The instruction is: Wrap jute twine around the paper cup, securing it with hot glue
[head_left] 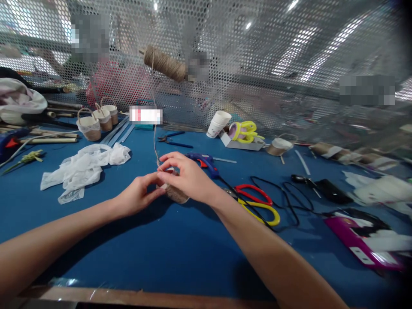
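Observation:
Over the middle of the table, my two hands meet at a small paper cup [177, 195] with brown twine wrapping, tilted and partly hidden by my fingers. My left hand [138, 194] is closed on the cup's left side, thumb and fingers at its rim. My right hand [185, 177] arches over the cup, its fingertips pinched on the jute twine [155, 143] at the rim. That strand runs up to a twine spool [165, 64] hung on the mesh. Just behind my right hand lies a blue glue gun [206, 164].
Scissors [257, 206] with red and yellow handles and a black cord lie to the right. Pliers [175, 139], stacked cups [218, 124] and a yellow tape dispenser [243, 132] stand behind. Left are white lace [85, 165] and finished little baskets [90, 127]. A purple power strip [354, 242] lies far right.

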`<state>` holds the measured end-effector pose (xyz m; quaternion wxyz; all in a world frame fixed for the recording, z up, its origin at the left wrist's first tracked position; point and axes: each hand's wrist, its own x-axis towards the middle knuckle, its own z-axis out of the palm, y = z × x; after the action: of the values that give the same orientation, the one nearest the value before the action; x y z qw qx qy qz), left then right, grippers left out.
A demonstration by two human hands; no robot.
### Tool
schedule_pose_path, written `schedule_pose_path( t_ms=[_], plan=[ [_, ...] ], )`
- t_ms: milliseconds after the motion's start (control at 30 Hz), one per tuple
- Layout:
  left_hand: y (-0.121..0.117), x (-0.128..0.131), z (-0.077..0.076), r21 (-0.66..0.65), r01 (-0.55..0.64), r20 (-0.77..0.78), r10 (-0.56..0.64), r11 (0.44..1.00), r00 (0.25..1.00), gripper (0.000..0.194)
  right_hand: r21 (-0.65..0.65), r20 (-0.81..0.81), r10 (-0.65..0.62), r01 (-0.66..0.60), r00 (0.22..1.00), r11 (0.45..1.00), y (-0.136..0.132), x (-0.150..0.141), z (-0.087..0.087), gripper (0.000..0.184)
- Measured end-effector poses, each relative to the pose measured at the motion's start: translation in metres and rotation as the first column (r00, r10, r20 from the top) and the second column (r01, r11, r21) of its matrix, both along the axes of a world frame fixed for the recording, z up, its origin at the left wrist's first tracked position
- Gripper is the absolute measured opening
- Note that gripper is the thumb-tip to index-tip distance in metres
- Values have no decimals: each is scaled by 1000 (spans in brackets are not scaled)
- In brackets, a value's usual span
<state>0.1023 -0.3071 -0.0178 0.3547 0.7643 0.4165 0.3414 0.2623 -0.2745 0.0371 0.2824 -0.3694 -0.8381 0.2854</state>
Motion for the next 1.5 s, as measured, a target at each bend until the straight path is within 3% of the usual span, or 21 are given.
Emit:
schedule_pose_path(
  t_ms=[233,633,1500],
  plan=[
    [2,-2,-4,-51,-12,23,13,999,1000,47,-51,-200,-111,103,974,993,-2,24,3,13],
    [-2,-2,0,-74,4,29,-1,997,1000,46,-139,-230,-289,263,929,955,-5,29,-10,14],
    [-3,-1,0,-51,57,58,-54,997,997,48,-149,-199,-306,280,931,948,8,25,-38,20]
  ],
)
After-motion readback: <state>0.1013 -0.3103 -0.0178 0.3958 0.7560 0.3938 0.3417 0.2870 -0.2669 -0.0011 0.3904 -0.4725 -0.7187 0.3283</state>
